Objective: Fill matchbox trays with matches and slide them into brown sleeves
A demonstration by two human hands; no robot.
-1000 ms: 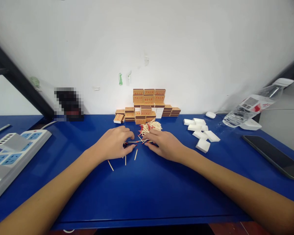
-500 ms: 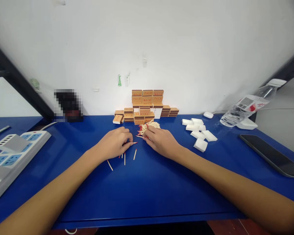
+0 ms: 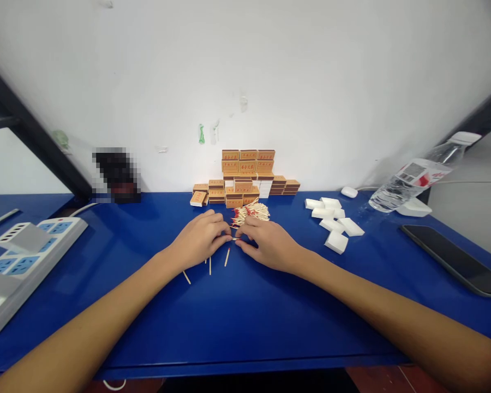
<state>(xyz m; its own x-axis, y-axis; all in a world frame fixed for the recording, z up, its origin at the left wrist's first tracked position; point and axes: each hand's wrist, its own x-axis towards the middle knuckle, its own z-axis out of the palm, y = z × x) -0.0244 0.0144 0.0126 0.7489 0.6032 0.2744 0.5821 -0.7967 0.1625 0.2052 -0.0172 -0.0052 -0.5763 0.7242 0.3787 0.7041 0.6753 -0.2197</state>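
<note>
My left hand point(image 3: 202, 236) has thumb and fingers pinched on one end of a match point(image 3: 234, 238), held low over the blue table. My right hand point(image 3: 270, 241) is closed with its fingertips at the match's other end, so the match spans the short gap between both hands. Just behind my right fingers lies a heap of matches point(image 3: 256, 212) with red heads, partly hidden by that hand. A few loose matches lie in front of my left hand, among them one red-tipped single match point(image 3: 227, 257).
Stacked matchboxes point(image 3: 247, 165) stand against the wall behind the heap. White matchbox trays point(image 3: 336, 242) are scattered on the right, near a tilted plastic bottle point(image 3: 417, 174) and a phone point(image 3: 454, 259). A power strip point(image 3: 33, 262) lies on the left.
My left hand has shifted slightly right with the match. My right hand's fingertips have come off the heap's edge, nearer to me, and now meet the match's end.
</note>
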